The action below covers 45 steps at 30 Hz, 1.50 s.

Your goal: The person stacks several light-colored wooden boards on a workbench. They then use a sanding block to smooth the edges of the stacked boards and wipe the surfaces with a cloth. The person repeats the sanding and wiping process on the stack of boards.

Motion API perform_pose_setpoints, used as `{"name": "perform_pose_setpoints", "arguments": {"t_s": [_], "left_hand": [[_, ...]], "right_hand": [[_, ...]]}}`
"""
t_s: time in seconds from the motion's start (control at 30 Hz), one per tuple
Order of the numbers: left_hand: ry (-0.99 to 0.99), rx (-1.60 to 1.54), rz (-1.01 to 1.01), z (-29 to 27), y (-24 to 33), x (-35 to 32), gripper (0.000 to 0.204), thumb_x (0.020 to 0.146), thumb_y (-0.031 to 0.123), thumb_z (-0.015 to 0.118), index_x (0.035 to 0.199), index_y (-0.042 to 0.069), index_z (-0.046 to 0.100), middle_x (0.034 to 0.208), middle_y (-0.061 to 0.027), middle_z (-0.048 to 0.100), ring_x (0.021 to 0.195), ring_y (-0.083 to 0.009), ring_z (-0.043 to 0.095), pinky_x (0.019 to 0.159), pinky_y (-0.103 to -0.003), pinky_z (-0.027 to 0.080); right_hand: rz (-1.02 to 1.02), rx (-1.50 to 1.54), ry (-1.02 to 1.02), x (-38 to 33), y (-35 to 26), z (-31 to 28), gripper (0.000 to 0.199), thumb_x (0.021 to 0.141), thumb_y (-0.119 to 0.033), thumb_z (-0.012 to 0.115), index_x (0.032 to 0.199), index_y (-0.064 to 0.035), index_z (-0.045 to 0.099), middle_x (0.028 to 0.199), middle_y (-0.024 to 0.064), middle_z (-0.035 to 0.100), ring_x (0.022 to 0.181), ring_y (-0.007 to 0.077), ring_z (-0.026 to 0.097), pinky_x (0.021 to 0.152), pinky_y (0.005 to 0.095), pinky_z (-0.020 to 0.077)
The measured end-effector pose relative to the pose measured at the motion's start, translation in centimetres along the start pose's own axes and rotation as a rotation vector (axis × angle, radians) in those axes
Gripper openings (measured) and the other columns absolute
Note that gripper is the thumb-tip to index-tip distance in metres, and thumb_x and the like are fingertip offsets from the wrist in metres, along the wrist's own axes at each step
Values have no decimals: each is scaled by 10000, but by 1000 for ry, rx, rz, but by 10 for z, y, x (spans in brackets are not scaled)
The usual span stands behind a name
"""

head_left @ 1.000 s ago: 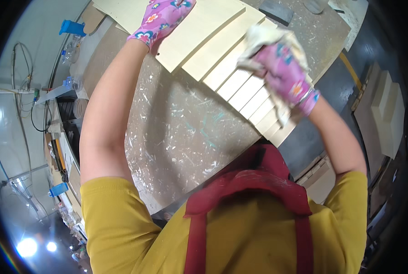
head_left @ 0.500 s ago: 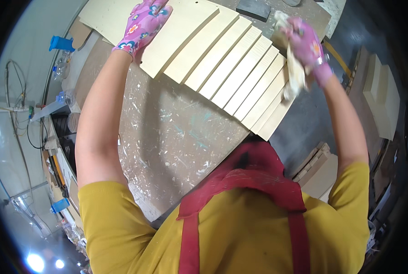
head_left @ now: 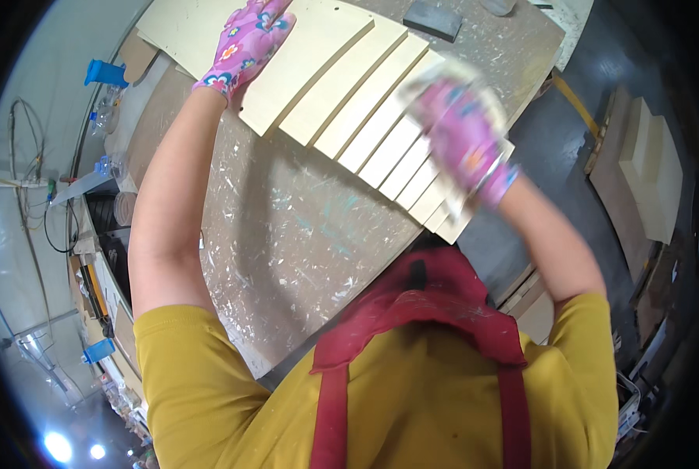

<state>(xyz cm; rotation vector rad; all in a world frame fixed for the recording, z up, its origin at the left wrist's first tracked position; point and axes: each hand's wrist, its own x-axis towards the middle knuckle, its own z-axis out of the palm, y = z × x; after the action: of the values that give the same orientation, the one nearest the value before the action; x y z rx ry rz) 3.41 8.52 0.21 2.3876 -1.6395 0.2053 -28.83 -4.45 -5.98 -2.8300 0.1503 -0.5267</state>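
Now left hand, pink floral glove, flat and spread on far end of fanned pale wood slats atop paint-flecked workbench. Right hand blurred, gripping pale cloth on slats' middle. Risk: loose slats shifting under rubbing if left pressure eases. Versus half-second ago, right hand sits lower along slats.

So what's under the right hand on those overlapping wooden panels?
The right hand, in a pink floral glove, presses a pale cloth onto the fanned wooden panels, which lie on a paint-speckled workbench. The hand is blurred and covers the panel surface beneath it.
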Motion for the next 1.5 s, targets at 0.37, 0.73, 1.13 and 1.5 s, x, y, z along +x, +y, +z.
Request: {"name": "perform_pose_setpoints", "arguments": {"t_s": [0.37,0.73,1.13,1.5], "left_hand": [[21,60,-8,2,-9,-1,544,1027,437,413,1490,152,435,1532,-113,414,1436,-254,354,1190,-387,243],[-47,54,-14,-7,-3,-4,544,1015,365,425,1456,48,446,1519,-169,413,1434,-325,329,1207,-410,213],[-26,102,-29,-4,-8,-4,550,1015,390,413,1472,84,431,1520,-165,415,1436,-336,329,1208,-409,205],[-39,95,2,4,-9,2,569,1020,407,395,1481,73,414,1541,-169,382,1450,-343,302,1215,-418,186]], "right_hand": [[493,124,286,10,117,-15,314,962,-274,591,1087,8,654,1033,190,679,1015,262,673,830,353,546],[35,15,-91,-30,-15,2,294,880,-197,630,1159,-102,628,1189,116,611,990,261,633,828,403,542],[76,343,-90,-46,-18,26,307,845,-194,660,1115,-50,636,1042,129,640,913,244,653,786,393,537],[99,247,-319,-68,-89,-33,101,885,-135,585,928,-50,618,798,123,611,720,282,640,679,410,537]]}}
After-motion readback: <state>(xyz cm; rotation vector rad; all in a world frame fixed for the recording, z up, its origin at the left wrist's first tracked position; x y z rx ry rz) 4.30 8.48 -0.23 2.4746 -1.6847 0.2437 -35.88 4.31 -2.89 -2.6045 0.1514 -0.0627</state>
